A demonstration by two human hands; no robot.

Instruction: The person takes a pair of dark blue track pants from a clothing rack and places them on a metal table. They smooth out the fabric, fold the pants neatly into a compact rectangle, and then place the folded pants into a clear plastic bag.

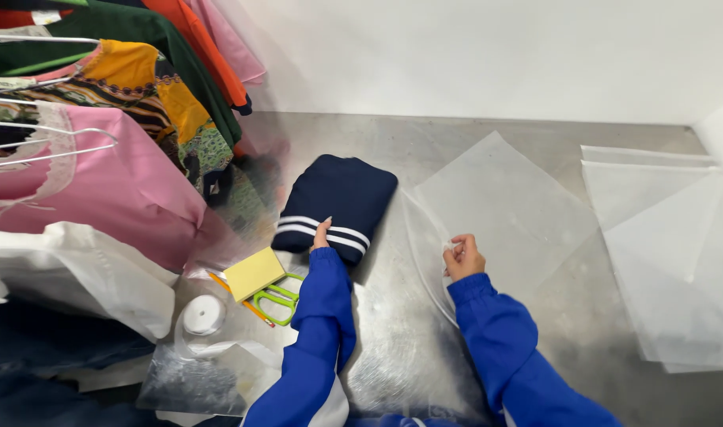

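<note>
Your left hand (322, 235) rests fingers-down on the folded navy sweater (335, 204) just ahead of it, your right hand (462, 258) pinches the clear plastic bag (504, 213) edge beside it, so keep that fold pinned and open the mouth wide.

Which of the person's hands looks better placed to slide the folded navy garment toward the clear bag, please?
Probably the left hand: its fingers already rest on the folded navy garment at the white-striped edge. The right hand is pinching the clear plastic bag beside it, apparently at its edge.
</note>
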